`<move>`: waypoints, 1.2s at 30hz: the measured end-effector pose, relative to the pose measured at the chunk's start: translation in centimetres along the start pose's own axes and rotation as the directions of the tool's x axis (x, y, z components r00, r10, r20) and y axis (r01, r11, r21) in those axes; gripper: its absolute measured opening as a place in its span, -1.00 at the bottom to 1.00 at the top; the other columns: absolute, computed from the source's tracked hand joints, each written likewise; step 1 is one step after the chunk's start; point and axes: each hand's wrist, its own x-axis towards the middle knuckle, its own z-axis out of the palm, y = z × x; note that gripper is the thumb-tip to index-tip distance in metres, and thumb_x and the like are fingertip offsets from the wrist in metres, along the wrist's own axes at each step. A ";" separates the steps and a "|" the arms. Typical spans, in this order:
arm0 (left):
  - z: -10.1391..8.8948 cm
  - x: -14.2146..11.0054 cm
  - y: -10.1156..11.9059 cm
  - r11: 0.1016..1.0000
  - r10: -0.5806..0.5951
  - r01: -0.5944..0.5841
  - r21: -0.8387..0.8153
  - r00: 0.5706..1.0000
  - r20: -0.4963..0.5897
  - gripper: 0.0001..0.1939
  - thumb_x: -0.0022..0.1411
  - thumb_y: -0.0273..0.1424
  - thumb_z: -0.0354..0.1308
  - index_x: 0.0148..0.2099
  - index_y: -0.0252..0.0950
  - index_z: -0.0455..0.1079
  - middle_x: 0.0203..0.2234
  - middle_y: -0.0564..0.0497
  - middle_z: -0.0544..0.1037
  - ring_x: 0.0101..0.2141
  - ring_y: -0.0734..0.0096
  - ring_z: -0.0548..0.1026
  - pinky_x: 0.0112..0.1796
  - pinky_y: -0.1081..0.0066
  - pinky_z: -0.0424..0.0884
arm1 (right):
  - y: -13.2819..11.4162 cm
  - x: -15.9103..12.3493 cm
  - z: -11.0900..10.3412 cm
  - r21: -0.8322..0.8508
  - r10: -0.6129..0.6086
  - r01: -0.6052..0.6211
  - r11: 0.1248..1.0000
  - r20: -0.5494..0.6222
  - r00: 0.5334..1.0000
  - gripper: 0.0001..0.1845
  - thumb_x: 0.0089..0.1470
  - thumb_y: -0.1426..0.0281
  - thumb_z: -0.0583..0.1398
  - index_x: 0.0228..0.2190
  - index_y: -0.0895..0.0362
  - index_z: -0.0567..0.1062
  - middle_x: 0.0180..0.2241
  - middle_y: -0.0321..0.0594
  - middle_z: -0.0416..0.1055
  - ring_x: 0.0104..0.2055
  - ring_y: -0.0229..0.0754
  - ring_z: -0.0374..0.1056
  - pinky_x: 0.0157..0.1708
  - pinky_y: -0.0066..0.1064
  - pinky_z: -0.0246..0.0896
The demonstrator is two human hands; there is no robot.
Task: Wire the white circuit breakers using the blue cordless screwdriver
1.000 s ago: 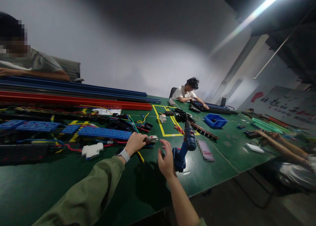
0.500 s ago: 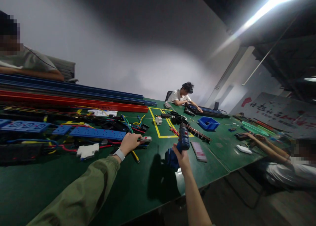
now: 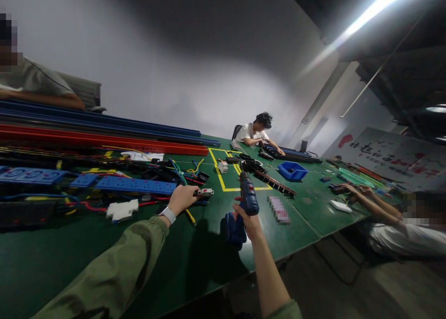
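Note:
My left hand (image 3: 183, 198), a watch at its wrist, pinches a small pale module with a red mark (image 3: 206, 192) above the green table. Its exact kind is too small to tell. Beside that hand runs a blue socket strip (image 3: 135, 185) with red, yellow and green wires. My right hand (image 3: 248, 219) is wrapped round the grip of a blue cordless drill (image 3: 249, 196), its chuck pointing away from me. A white circuit breaker (image 3: 121, 211) lies left of my left hand. Farther off, another white breaker (image 3: 223, 167) sits by the yellow tape outline (image 3: 240, 189).
Long red (image 3: 104, 140) and blue rails (image 3: 104, 121) lie along the far left edge. A blue bin (image 3: 292, 171), a metal strip (image 3: 275, 183) and a phone-like slab (image 3: 278, 209) lie right of the drill. Three other people sit around the green table (image 3: 167, 272).
The drill in my right hand has moved left and tips farther forward, closer to the module. My left hand keeps its pinch on the module. The view has shifted slightly.

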 end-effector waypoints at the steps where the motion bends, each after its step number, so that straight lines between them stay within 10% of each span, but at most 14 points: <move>1: 0.0 0.0 0.0 1.000 -0.002 0.002 -0.002 1.000 -0.002 -0.68 0.20 -0.08 0.04 -0.17 -0.09 0.51 -0.30 -0.03 0.62 -0.25 0.16 0.53 -0.28 0.33 0.18 | -0.2 -0.6 0.8 0.009 0.014 -0.014 1.000 0.013 1.000 -0.53 -0.11 0.18 0.33 -0.18 0.13 0.39 -0.67 -0.44 0.30 -0.64 -0.27 0.24 -0.53 -0.42 0.14; 10: 0.2 0.3 -0.1 1.000 -0.022 0.022 -0.018 0.999 0.025 -0.70 0.17 -0.12 0.13 -0.15 -0.15 0.49 -0.33 -0.08 0.61 -0.23 0.17 0.53 -0.20 0.34 0.22 | -2.5 -4.5 6.1 0.092 0.214 -0.226 0.970 0.123 0.969 -0.62 -0.17 0.26 0.27 -0.30 0.13 0.32 -0.72 -0.49 0.22 -0.74 -0.32 0.13 -0.64 -0.45 0.05; 25: 1.0 0.6 -0.8 0.985 -0.021 0.028 -0.169 0.999 0.042 -0.75 0.19 -0.16 0.14 -0.20 -0.20 0.48 -0.28 -0.05 0.61 -0.18 0.21 0.52 -0.17 0.38 0.25 | -3.9 -5.6 7.1 -0.057 0.426 -0.428 0.902 0.283 0.860 -0.76 -0.22 0.44 0.17 -0.38 0.12 0.32 -0.74 -0.50 0.19 -0.74 -0.35 0.11 -0.68 -0.51 0.00; 36: 0.7 0.6 -0.6 0.976 -0.015 0.026 -0.214 0.999 0.051 -0.82 0.18 -0.28 0.16 -0.18 -0.20 0.47 -0.27 -0.04 0.60 -0.15 0.25 0.52 -0.12 0.39 0.25 | -3.8 -5.6 7.7 -0.029 0.399 -0.404 0.914 0.236 0.886 -0.79 -0.21 0.43 0.16 -0.39 0.13 0.32 -0.73 -0.49 0.16 -0.73 -0.38 0.04 -0.70 -0.52 -0.04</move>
